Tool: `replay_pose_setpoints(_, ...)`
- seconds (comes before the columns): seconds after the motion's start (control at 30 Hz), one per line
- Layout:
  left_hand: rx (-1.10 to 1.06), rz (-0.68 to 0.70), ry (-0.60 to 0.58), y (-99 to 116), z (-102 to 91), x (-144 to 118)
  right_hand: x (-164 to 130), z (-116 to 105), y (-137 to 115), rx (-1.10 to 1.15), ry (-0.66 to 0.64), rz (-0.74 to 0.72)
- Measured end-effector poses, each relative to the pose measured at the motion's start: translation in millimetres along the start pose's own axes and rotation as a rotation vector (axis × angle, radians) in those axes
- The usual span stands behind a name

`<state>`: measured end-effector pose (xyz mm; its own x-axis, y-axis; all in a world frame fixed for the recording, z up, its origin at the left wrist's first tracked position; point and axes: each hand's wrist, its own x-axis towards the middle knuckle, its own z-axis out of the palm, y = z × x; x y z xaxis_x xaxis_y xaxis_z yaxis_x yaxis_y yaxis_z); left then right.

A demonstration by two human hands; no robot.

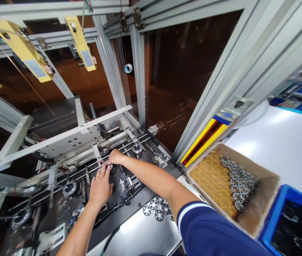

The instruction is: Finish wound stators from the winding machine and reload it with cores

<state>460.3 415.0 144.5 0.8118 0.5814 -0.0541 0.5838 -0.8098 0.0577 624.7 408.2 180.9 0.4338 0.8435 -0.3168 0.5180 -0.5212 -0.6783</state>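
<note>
Both my hands reach into a coil-winding machine, meeting at a round black part (113, 169) on its dark bed. My left hand (100, 187) lies with fingers stretched forward, their tips at the near-left side of this part. My right hand (115, 157) is bent at the wrist just behind it, fingers curled together; what they pinch is hidden. Above the fingertips stands a metal arm (97, 153). To the right, another round slotted core (137, 148) sits in its station. Further left are a similar core (70, 188) and one more core (22, 217).
Several loose ring-shaped cores (159, 214) lie on the metal shelf in front, beside my right forearm. A cardboard box (263, 170) with stacked cores stands at the right, next to a blue bin (276, 213). Yellow tensioners (83, 46) hang above; a yellow light curtain (201, 142) lines the frame post.
</note>
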Motion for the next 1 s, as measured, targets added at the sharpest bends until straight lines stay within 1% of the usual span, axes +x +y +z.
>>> replay_pose_setpoints(0.1, -0.043, 0.030, 0.005, -3.6, -7.0, -5.8, -25.6, -17.5, 9.1, -0.082, -0.001, -0.102)
replay_pose_setpoints(0.17, -0.086, 0.075, 0.024, -3.2, -15.4, -8.5, -42.4, -35.9, 26.2, -0.137, 0.020, -0.142)
replay_pose_setpoints(0.23, -0.131, 0.137, 0.046, 2.2, -25.2, -3.7, -54.4, -60.0, 49.0, -0.197, 0.054, -0.124)
replay_pose_setpoints(0.27, -0.151, 0.174, 0.051, 7.2, -29.5, 2.9, -57.6, -73.0, 60.8, -0.227, 0.075, -0.094)
replay_pose_setpoints(0.33, -0.182, 0.259, 0.043, 21.1, -34.6, 24.4, -58.1, -96.5, 81.4, -0.281, 0.105, -0.020)
replay_pose_setpoints(0.4, -0.196, 0.358, 0.010, 37.9, -33.5, 52.0, -52.7, -112.0, 94.8, -0.316, 0.096, 0.025)
replay_pose_setpoints(0.43, -0.194, 0.407, -0.011, 46.3, -31.0, 65.6, -48.7, -115.9, 98.5, -0.325, 0.075, 0.031)
replay_pose_setpoints(0.53, -0.168, 0.513, -0.067, 67.8, -18.9, 96.0, -35.9, -115.2, 101.6, -0.333, 0.001, 0.027)
replay_pose_setpoints(0.6, -0.146, 0.540, -0.084, 77.0, -10.7, 104.9, -28.2, -110.2, 101.3, -0.334, -0.021, 0.038)
replay_pose_setpoints(0.7, -0.120, 0.533, -0.083, 83.7, -2.2, 107.1, -18.9, -105.4, 103.7, -0.345, -0.012, 0.081)
replay_pose_setpoints(0.8, -0.096, 0.507, -0.083, 85.0, 1.8, 106.2, -10.5, -106.7, 109.3, -0.357, 0.000, 0.126)
replay_pose_setpoints(1.0, -0.049, 0.487, -0.115, 83.4, 2.2, 107.3, 13.4, -110.5, 112.3, -0.324, -0.063, 0.201)
